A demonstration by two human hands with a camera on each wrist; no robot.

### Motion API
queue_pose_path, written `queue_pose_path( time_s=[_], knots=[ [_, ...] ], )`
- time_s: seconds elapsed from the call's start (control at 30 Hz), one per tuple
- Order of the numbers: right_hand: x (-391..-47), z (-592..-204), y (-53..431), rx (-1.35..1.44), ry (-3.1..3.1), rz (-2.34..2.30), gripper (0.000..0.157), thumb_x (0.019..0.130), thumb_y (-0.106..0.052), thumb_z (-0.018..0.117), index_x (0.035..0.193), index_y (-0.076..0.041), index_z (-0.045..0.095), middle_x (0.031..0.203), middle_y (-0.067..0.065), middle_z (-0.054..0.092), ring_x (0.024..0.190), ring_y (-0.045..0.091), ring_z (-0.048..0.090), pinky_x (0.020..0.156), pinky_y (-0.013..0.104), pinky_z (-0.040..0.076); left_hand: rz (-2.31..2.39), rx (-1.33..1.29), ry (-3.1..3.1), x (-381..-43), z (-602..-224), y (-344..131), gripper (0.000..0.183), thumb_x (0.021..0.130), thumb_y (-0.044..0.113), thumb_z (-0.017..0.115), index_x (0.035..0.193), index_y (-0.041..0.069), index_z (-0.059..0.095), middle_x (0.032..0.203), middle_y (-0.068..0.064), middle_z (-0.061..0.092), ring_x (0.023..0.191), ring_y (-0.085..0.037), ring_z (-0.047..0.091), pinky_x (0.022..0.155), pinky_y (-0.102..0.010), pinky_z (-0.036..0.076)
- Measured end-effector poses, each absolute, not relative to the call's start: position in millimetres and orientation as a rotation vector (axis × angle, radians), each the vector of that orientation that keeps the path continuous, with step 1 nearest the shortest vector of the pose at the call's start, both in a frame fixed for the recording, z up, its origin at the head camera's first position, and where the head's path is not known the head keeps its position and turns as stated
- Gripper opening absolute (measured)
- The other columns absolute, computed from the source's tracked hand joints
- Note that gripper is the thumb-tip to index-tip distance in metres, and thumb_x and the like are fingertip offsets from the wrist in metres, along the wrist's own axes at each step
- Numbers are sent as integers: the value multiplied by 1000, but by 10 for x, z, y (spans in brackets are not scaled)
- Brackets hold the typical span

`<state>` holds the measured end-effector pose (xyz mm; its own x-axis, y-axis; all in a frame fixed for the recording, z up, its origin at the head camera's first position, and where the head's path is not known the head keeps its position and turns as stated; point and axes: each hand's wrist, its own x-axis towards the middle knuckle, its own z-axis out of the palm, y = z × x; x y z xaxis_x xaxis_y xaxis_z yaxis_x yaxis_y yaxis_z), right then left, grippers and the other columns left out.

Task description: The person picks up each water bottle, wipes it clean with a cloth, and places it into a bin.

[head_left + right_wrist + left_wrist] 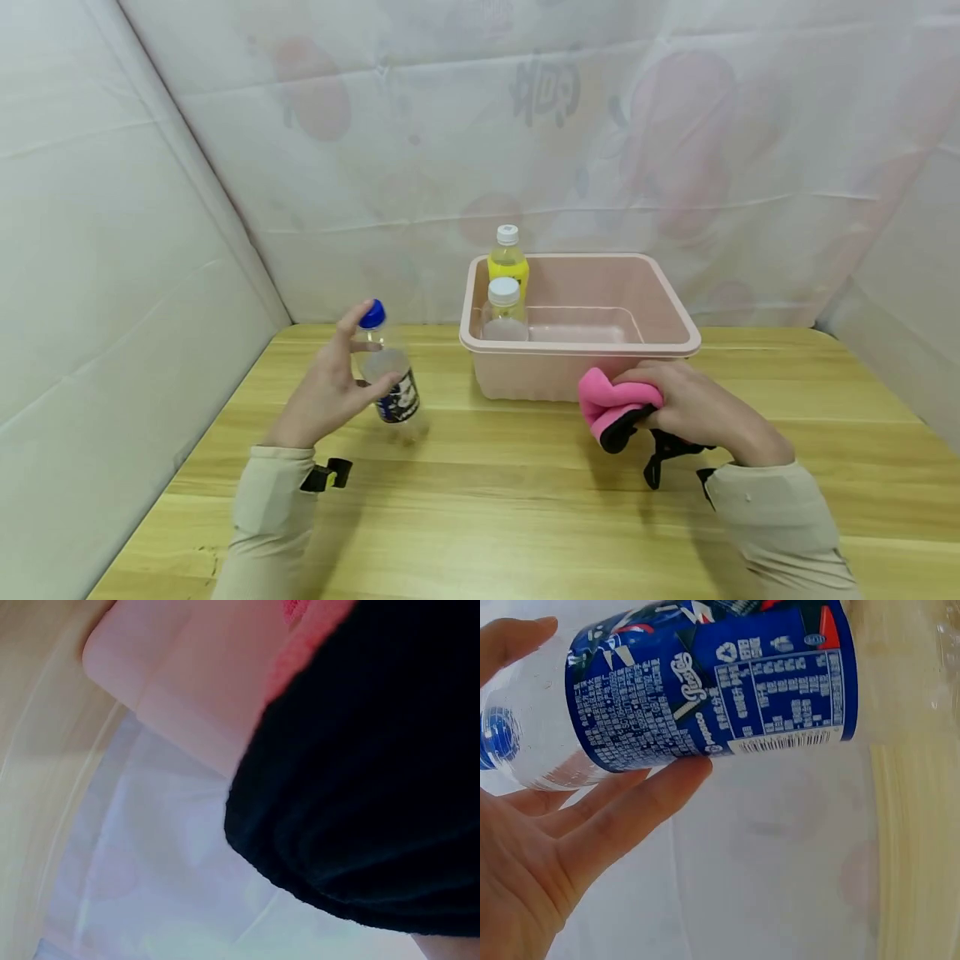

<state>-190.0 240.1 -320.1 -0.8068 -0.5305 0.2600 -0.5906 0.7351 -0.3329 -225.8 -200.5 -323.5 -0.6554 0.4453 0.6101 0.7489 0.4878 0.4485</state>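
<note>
My left hand (324,390) is around a clear plastic bottle (396,392) with a blue cap and a dark blue printed label. In the left wrist view, the fingers (641,814) lie along the label's edge and behind the clear bottle (720,682). A folded soft pink and black fabric item (611,404) is gripped by my right hand (693,404), in front of the bin. Black straps hang below that hand. Black cloth (360,780) fills much of the right wrist view and hides the fingers there.
A pale pink plastic bin (540,373) stands at the back of the wooden table (480,500). Inside its left end are a yellow-labelled bottle (508,262) and a clear white-capped bottle (504,308). White cloth walls (420,150) enclose the table's back and sides.
</note>
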Motion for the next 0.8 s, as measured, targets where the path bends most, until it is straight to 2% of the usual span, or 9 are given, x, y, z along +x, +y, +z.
queue_pose_path(
  time_s=[0.17,0.3,0.43,0.57,0.67,0.8],
  knots=[
    [-1900,-3195,2371,916,-2780,615,37,75,-5,86,109,-14,75,108,-5,71,100,22,66,88,48,55,-1035,-1141,-2329,-2199,-3223,-1758,102,80,-9,80,156,9,15,149,-33,36,112,-45,61,56,-25,60],
    [-1898,-3188,2328,928,-2784,621,36,76,-6,86,109,-16,75,108,-7,71,100,20,65,88,47,55,-970,-1218,-2289,-2149,-3227,-1568,104,77,-10,80,155,9,14,141,-32,45,111,-42,62,57,-24,59],
    [-1894,-3179,2288,934,-2791,625,36,76,-4,85,109,-15,75,108,-6,71,101,22,65,89,48,54,-953,-1272,-2263,-2100,-3259,-1376,105,79,-4,82,156,12,12,134,-28,53,113,-39,62,69,-29,61],
    [-1898,-3184,2253,955,-2788,630,37,75,-3,84,108,-15,75,107,-6,70,100,21,65,88,47,54,-953,-1311,-2245,-2066,-3281,-1235,104,82,2,83,157,13,11,138,-26,50,115,-36,62,86,-41,60],
    [-1908,-3196,2230,985,-2771,638,37,74,-2,85,107,-16,75,106,-8,70,98,18,65,87,44,55,-962,-1307,-2235,-2060,-3290,-1194,104,81,3,84,156,12,12,139,-25,50,114,-35,62,81,-38,62],
    [-1927,-3211,2198,1047,-2709,648,37,74,0,84,106,-19,76,104,-9,69,97,16,65,86,41,56,-975,-1299,-2231,-2071,-3293,-1183,102,81,3,84,155,12,14,137,-25,51,113,-35,62,69,-31,62]
  ],
)
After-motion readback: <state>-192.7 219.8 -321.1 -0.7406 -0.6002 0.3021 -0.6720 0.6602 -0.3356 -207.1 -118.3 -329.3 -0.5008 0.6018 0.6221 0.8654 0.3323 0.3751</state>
